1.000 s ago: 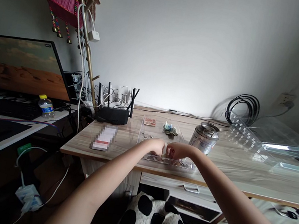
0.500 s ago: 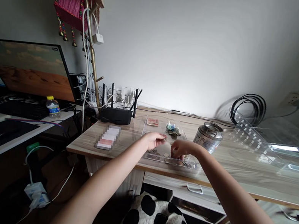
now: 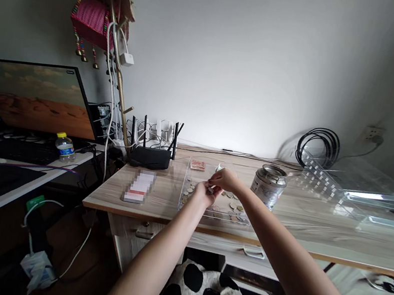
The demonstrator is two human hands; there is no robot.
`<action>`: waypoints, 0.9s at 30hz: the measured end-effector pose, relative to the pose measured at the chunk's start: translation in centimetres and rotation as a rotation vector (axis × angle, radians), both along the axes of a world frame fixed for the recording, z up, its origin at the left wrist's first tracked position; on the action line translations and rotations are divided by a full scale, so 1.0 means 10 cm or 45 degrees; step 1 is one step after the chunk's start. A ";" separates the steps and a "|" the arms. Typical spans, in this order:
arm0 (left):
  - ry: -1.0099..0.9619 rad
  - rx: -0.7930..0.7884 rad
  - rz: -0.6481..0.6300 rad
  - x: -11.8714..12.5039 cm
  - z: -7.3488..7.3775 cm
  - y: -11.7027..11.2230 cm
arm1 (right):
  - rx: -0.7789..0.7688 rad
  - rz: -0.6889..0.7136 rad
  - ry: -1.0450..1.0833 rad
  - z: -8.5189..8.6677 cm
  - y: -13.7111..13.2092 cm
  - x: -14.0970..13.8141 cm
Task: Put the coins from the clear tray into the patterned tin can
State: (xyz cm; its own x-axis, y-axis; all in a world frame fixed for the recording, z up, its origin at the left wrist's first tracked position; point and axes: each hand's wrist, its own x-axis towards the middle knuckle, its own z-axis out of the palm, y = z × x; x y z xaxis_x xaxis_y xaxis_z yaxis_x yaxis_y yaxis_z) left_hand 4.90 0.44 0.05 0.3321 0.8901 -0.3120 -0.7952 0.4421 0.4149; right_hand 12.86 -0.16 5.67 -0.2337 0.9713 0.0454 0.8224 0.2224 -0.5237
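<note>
A blurred patch hides the small box (image 3: 138,185); whatever the hands (image 3: 215,185) pinch is too small to tell.

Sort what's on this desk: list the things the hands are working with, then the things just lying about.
In hand:
left hand
right hand
clear tray
coins

Lying about:
metal can
router
water bottle
monitor
coiled black cable
</note>
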 end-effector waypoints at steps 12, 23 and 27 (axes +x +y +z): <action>0.002 -0.137 0.101 -0.03 -0.10 0.00 | 0.669 -0.664 -0.239 0.64 -0.28 1.28; 0.020 0.026 0.201 -0.02 -0.04 -0.08 | 0.495 -0.519 -0.371 0.57 -0.13 1.58; 0.017 0.072 0.142 -0.01 -0.02 -0.08 | 0.686 -0.441 -0.311 0.40 -0.32 0.98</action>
State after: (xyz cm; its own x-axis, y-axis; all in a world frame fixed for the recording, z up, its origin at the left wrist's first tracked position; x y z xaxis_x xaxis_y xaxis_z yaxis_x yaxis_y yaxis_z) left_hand 4.83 -0.37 -0.18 0.2262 0.9376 -0.2641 -0.8324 0.3269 0.4475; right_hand 22.70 -3.40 9.70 0.0216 0.8486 0.5286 0.9735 0.1026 -0.2046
